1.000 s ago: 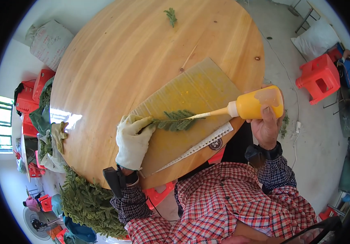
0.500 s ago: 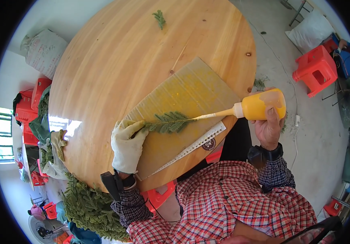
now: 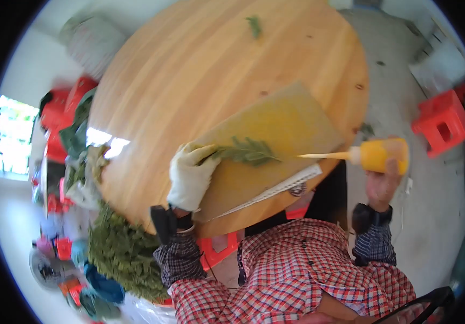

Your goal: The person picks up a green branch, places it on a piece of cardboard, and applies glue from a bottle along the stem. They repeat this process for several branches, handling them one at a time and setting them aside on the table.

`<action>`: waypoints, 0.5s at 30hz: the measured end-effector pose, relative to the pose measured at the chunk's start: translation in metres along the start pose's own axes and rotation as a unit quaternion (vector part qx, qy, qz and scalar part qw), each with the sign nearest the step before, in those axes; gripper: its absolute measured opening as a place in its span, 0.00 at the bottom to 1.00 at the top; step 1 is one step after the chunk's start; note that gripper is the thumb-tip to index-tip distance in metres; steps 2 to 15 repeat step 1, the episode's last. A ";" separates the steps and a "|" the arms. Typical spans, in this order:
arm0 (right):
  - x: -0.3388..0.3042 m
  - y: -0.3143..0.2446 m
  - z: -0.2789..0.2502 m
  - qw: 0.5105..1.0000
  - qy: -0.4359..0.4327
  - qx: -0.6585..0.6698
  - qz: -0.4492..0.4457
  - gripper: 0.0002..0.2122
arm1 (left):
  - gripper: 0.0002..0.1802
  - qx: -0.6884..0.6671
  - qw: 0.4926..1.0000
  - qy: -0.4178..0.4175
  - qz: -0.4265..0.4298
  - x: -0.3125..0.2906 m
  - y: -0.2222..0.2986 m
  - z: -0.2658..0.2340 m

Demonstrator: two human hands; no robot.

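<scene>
In a white work glove, my left hand [image 3: 193,175] pinches one end of a green fir sprig [image 3: 249,151]. The sprig lies over a piece of yellow-stained cardboard [image 3: 292,121] on the round wooden table. My bare right hand [image 3: 383,182] is wrapped round a yellow squeeze bottle [image 3: 379,155] with a long thin nozzle. The bottle is held sideways beyond the table's right edge, and its nozzle tip points left, a little apart from the sprig's free end. A white ruler-like strip with holes [image 3: 275,190] lies along the cardboard's near edge.
A small loose fir sprig [image 3: 254,26] rests on the far part of the wooden table [image 3: 189,65]. A heap of fir branches [image 3: 121,251] stands off the table's near left edge. Red plastic stools stand at right [image 3: 442,123] and left [image 3: 57,108].
The bottle has drawn back to the right, so its nozzle tip now sits apart from the sprig. My left hand still holds the sprig. The whole view has shifted and is blurred.
</scene>
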State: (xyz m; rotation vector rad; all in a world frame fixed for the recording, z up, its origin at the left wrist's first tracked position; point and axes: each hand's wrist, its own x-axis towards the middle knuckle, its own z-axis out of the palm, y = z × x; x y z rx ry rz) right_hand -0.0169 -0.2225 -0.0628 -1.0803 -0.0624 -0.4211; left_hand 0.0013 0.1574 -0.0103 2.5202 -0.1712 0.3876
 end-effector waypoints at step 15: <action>0.005 0.008 0.011 1.000 -0.020 0.017 0.006 0.27 | 0.08 -0.028 0.999 -0.003 -0.021 -0.001 0.005 -0.002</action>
